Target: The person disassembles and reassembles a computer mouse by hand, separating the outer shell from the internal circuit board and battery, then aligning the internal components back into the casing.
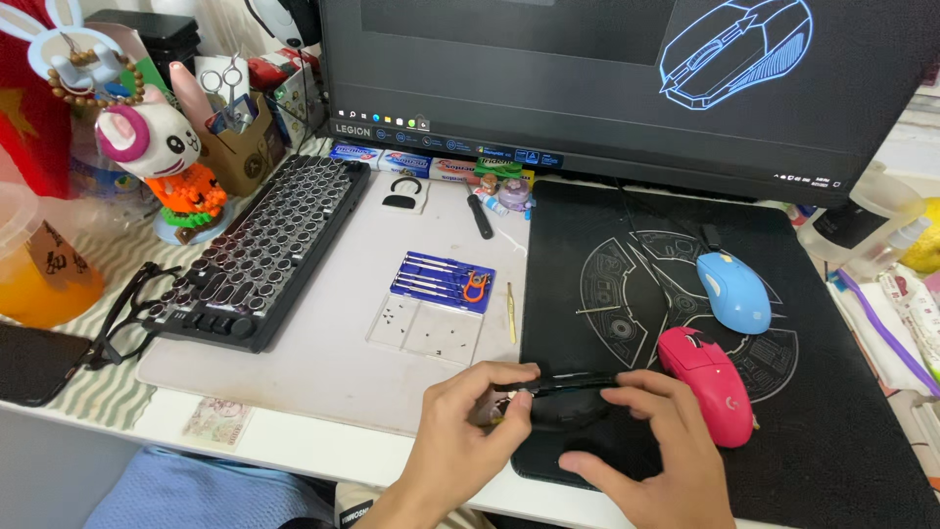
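Thin black tool near edge of black mat, long axis left-right. Left hand fingers pinch its left end; right hand fingertips rest on right end. Pink mouse just right.

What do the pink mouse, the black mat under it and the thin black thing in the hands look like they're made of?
Pink mouse: likely moulded plastic, with a smooth, slightly satin shell and soft highlights. Black mat: probably cloth-topped rubber, flat and matte with no glare and a printed grey pattern. Thin black tool, held between left hand and right hand: glossy, plastic or metal; too small to tell.
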